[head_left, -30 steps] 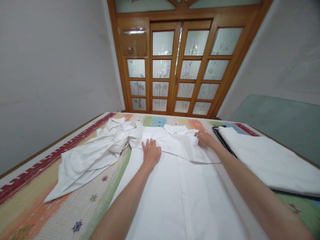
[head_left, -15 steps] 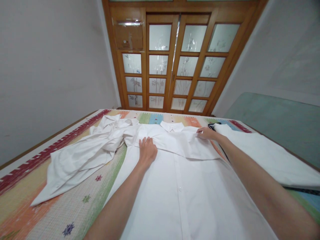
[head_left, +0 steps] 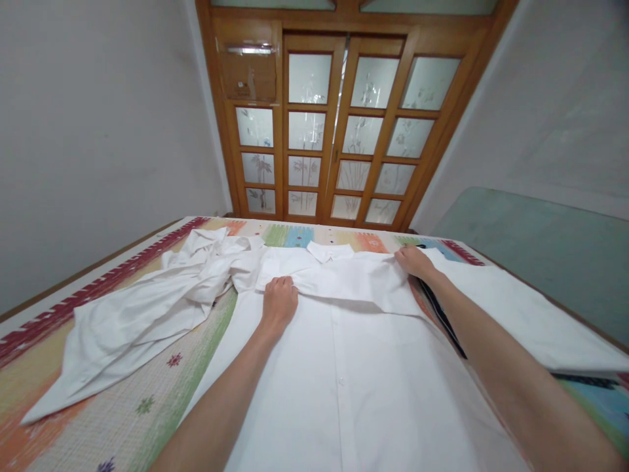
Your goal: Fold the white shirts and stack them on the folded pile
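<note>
A white shirt (head_left: 289,387) lies spread out on a patterned cloth (head_left: 160,367), directly in front of the wearer, collar (head_left: 330,252) at the far end. It is plain, with a pale button (head_left: 341,381) on the placket running down its middle. A broad, slightly rumpled band of white fabric (head_left: 344,278) lies across the chest, its near edge casting a soft shadow.

The left hand (head_left: 280,300) is closed, fingers curled over the band's near edge and holding the fabric. The right hand (head_left: 415,262), also closed, has its bent fingers on the band at the shoulder on the right, gripping the material there.

To the left is a crumpled heap of white clothing (head_left: 142,314); it meets the shirt's side, and where one ends is hard to tell. To the right, a neatly folded white garment (head_left: 511,314) rests on a black item (head_left: 445,321), mostly hidden. The patterned cloth has orange, green, blue and dark red stripes with small flower motifs.

Beyond stand wood-framed doors (head_left: 327,151) with frosted panes, between pale walls; a greenish panel (head_left: 535,242) leans at right.
</note>
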Available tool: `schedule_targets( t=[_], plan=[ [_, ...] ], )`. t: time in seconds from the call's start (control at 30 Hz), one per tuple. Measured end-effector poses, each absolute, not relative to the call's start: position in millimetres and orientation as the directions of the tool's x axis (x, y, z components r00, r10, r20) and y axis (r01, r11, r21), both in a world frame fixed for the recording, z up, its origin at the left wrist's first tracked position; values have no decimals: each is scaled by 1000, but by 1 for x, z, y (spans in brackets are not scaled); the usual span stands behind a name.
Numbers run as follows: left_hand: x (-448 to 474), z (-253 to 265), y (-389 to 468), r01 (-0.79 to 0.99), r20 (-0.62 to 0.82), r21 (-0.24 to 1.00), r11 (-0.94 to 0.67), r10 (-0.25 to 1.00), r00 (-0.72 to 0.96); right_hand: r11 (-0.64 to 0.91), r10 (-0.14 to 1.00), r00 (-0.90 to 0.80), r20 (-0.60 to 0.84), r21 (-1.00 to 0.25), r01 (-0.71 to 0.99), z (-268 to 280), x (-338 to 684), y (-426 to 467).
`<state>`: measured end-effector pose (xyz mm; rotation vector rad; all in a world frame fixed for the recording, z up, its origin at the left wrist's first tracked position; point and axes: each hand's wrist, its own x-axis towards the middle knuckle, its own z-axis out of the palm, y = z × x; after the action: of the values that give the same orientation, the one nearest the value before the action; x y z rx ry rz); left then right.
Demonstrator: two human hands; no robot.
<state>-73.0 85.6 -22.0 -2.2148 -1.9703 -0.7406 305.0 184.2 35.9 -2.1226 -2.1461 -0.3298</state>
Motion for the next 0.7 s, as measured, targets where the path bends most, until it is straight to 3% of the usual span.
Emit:
schedule_targets(
  t=[0.13,0.23,0.37,0.5,0.57,0.7],
  plan=[
    [-71,-20,84,968,437,213,-130,899,25,-210,938,189,289,43,977,34,306,179],
    [-70,-17,82,973,454,199,-118,891,15,-263,908,248,337,1,965,33,304,176],
    [-69,-16,81,973,450,200,-114,893,12,-188,875,199,441,-70,980,37,298,171],
    [-71,-17,81,970,453,216,-112,891,2,-16,870,59,489,-93,996,36,285,144],
    [-71,-17,81,965,451,234,-120,893,2,50,897,-29,442,-36,998,29,276,119],
    [-71,-16,81,961,450,247,-121,893,-3,94,975,-124,184,160,983,5,259,65]
  ],
)
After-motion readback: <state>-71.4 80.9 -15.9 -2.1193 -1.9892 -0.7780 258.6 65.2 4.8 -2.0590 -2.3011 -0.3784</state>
